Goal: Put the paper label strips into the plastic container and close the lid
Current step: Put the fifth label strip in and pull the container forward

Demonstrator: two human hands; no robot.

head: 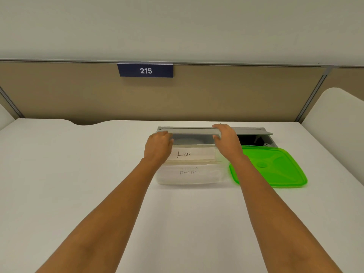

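LION strip [192,154], where is it? asks one.

Over the open clear plastic container [189,180], about level with its far rim and facing us, says the other. The left hand [157,148] has its fingers curled round the strip's left end. The right hand [227,143] lies at the right end with its fingers reaching forward, but I cannot tell whether it pinches the paper.

What might go wrong?

Held by one end only, I'd guess the strip could sag or twist, catch the rim and slide out onto the worktop [177,223]. The grey cable hatch [197,131] also stands open just behind the container, so a strip let go too far forward could drop in there.

And the closing?

A second strip [189,172] already lies inside. If either one rides up the wall, the green lid [275,166], lying just beside the container on the right, would probably pinch it and not seat.
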